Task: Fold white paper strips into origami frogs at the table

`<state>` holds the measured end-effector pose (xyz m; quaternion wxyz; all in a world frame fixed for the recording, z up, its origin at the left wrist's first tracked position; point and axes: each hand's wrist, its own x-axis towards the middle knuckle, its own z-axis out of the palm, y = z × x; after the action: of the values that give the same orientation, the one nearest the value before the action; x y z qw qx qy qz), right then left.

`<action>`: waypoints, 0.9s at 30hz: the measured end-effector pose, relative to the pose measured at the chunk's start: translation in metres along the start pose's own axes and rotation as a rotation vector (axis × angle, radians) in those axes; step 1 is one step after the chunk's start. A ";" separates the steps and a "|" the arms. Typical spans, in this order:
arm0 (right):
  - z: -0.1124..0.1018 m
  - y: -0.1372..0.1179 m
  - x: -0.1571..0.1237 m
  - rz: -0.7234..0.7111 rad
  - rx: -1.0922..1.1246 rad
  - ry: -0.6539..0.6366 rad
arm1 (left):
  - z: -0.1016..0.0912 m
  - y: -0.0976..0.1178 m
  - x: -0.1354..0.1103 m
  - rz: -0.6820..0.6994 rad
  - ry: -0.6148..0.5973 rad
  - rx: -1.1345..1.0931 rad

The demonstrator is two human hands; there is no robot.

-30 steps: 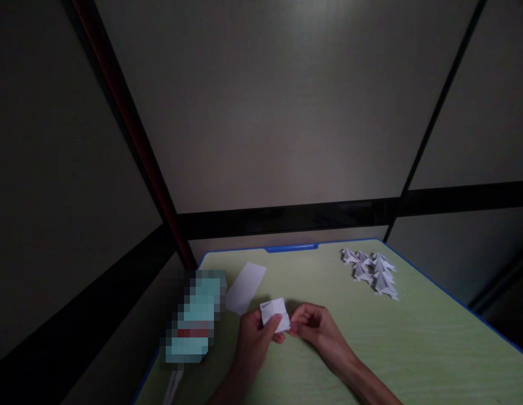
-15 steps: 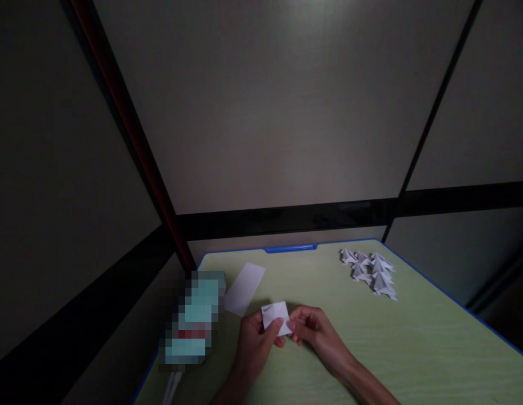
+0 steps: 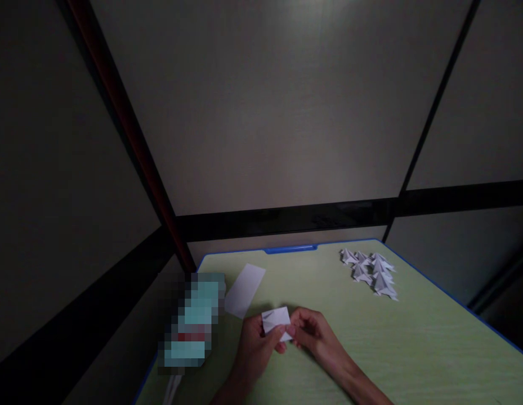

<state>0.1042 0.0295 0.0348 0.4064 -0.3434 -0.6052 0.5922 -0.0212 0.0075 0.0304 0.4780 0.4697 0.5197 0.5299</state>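
A: Entry one, the paper?
B: Paper, white, small, creased; held up between the hands over the near-middle part of the worktop.

A: Hands, state?
B: Left hand: closed on the paper's left side, thumb on top, fingers beneath. Right hand: narrow, thumb and fingertips pinching the right edge, remaining fingers curled.

A: Changes on record?
B: One. A second ago the right thumb sits at the paper's lower right corner, apart from the left; now it lies over the edge, tip just beside the left thumb. The paper also sits slightly nearer the body, and its face shows shorter. Tilted or folded over: cannot tell.

A: Bearing on the work?
B: Both thumbs appear to bear on one spot near the lower edge; judged a careful stage of folding, with the crease under the thumbs and hidden.

A: Remaining stock?
B: Sheet, white, flat, beyond the left hand. Figures, folded, white, a cluster at the far right. Teal item, pixelated, at the left edge; contents unreadable. Those three entries unchanged across the interval.
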 end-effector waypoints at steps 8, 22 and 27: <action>-0.001 0.010 0.001 0.005 0.088 -0.015 | 0.000 0.001 -0.001 -0.021 -0.048 -0.015; 0.006 0.003 -0.004 -0.044 0.138 -0.149 | 0.000 0.004 -0.003 -0.032 -0.096 -0.132; 0.002 0.006 -0.004 -0.049 0.085 -0.188 | 0.001 0.002 -0.001 -0.070 -0.089 -0.156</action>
<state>0.1032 0.0254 0.0290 0.3766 -0.2538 -0.6232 0.6367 -0.0200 0.0070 0.0321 0.5541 0.4357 0.4712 0.5302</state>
